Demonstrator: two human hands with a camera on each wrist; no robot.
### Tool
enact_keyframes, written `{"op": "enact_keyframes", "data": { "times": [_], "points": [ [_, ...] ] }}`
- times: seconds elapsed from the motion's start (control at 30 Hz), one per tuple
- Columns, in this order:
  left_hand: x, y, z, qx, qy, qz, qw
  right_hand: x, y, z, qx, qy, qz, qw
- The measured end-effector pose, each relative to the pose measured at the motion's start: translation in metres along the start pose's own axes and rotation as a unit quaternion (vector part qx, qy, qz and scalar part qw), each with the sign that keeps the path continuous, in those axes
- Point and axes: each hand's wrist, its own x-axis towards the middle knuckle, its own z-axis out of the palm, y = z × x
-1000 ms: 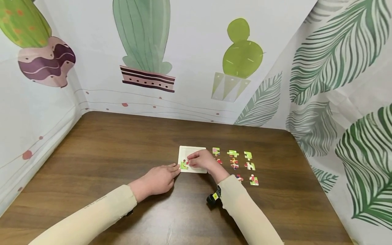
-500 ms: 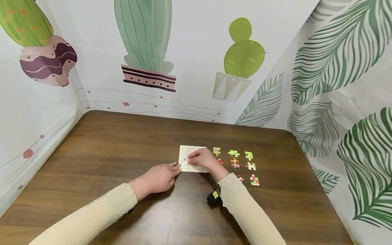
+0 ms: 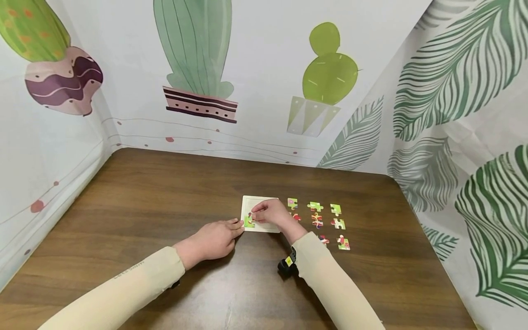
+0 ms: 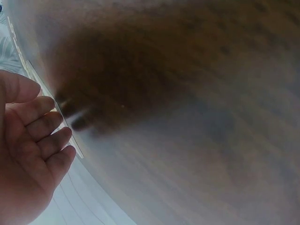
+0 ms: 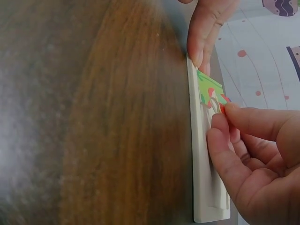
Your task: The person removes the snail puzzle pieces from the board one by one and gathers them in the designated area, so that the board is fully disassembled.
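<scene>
A shallow pale puzzle tray (image 3: 261,199) lies on the table in the head view. At its near left corner sits a green jigsaw piece (image 3: 249,222) with some red on it. My right hand (image 3: 272,214) reaches over the tray and pinches this piece at its inner edge; in the right wrist view, thumb and fingertips meet at its red tab. My left hand (image 3: 214,239) lies with extended fingers, their tips at the tray's left edge by the corner. The left wrist view shows that hand's palm side (image 4: 33,145) along the tray edge.
Right of the tray, several loose jigsaw pieces lie in rows, among them a green one (image 3: 335,209) and a green and red one (image 3: 343,243). My right forearm covers part of them. A patterned wall cloth (image 3: 264,91) stands behind the brown table (image 3: 173,192).
The jigsaw piece looked pale with glare half a second ago and shows green again now. My right fingers have shifted slightly at its edge. The left hand stays in place.
</scene>
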Motion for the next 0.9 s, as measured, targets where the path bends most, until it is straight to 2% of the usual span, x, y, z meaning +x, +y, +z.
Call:
{"op": "enact_keyframes", "data": {
  "times": [0.27,0.67,0.9],
  "points": [
    [-0.0003,0.001,0.001,0.002,0.005,-0.003,1.0,-0.0004,-0.0003,-0.0009,-0.007,-0.013,-0.011,0.9998],
    [-0.0005,0.0014,0.0008,0.001,0.0,-0.01,1.0,0.001,-0.0011,0.001,-0.029,-0.006,-0.023,0.9993],
    [-0.0007,0.0021,0.0015,0.001,0.003,-0.009,1.0,0.0001,-0.0008,0.0001,-0.023,-0.009,-0.011,0.9996]
  ]
}}
